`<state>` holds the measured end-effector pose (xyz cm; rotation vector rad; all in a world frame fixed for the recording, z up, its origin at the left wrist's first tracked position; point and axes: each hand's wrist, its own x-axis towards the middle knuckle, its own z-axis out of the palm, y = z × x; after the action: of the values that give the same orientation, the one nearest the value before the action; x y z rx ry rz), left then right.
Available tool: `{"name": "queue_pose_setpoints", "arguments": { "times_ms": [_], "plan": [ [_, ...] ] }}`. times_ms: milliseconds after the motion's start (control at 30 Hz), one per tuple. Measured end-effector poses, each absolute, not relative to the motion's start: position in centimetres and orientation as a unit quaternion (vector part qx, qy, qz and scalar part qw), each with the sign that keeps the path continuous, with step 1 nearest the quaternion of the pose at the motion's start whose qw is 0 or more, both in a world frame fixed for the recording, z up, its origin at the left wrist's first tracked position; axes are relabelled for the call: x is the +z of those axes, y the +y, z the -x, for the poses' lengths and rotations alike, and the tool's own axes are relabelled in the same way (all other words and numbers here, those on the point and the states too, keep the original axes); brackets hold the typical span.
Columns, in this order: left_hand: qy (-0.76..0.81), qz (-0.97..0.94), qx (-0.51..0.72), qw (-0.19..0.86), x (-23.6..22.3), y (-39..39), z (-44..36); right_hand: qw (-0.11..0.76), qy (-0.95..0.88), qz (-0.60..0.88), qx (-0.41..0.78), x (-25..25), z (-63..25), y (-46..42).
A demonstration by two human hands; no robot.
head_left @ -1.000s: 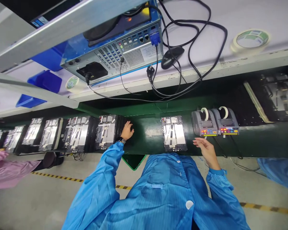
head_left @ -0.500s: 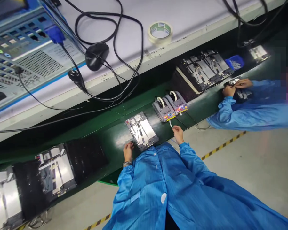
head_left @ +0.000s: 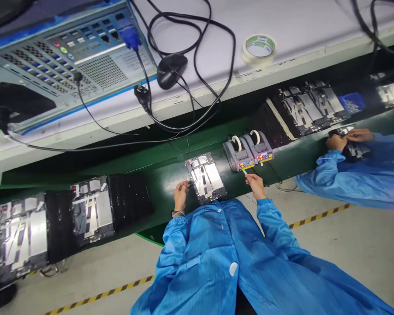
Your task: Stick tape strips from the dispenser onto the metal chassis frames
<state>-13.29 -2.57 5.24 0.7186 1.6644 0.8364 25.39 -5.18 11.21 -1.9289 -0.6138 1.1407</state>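
Near the centre of the frame, an opened flat device (head_left: 206,177), its silvery inside exposed, lies on a green bench (head_left: 167,175). Through the head camera I see the left hand (head_left: 180,196) at its left edge, fingertips drawn together; I cannot tell whether they grip anything. Right of centre, the right hand (head_left: 256,187) appears to pinch a white tape strip (head_left: 244,172) hanging from the nearer tape dispenser (head_left: 232,159). Half a second ago those fingers were just beside the strip; now they meet it, so tape and device are each within reach. Similar devices (head_left: 92,209) sit lower left; a co-worker's hands (head_left: 336,142) work at the right.
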Motion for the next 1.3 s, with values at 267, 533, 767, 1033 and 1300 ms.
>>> {"name": "queue_pose_setpoints", "arguments": {
  "times_ms": [267,533,767,1033,1300],
  "plan": [
    [0.67,-0.329,0.4,0.531,7.5,0.7,10.6,0.062,-0.611,0.509,0.603,17.4,-12.6,7.6],
    [0.664,-0.302,0.411,0.547,8.0,1.3,10.7,-0.087,-0.702,0.524,0.474,16.7,-7.5,11.9],
    [0.677,-0.317,0.396,0.534,8.4,1.6,10.2,-0.104,-0.709,0.537,0.445,16.9,-7.4,11.7],
    [0.673,-0.33,0.4,0.528,8.2,1.9,10.3,-0.098,-0.717,0.541,0.429,16.9,-7.0,11.6],
    [0.713,-0.474,0.312,0.413,10.4,2.9,10.2,-0.103,-0.718,0.545,0.42,16.4,-6.8,11.6]
  ]
}}
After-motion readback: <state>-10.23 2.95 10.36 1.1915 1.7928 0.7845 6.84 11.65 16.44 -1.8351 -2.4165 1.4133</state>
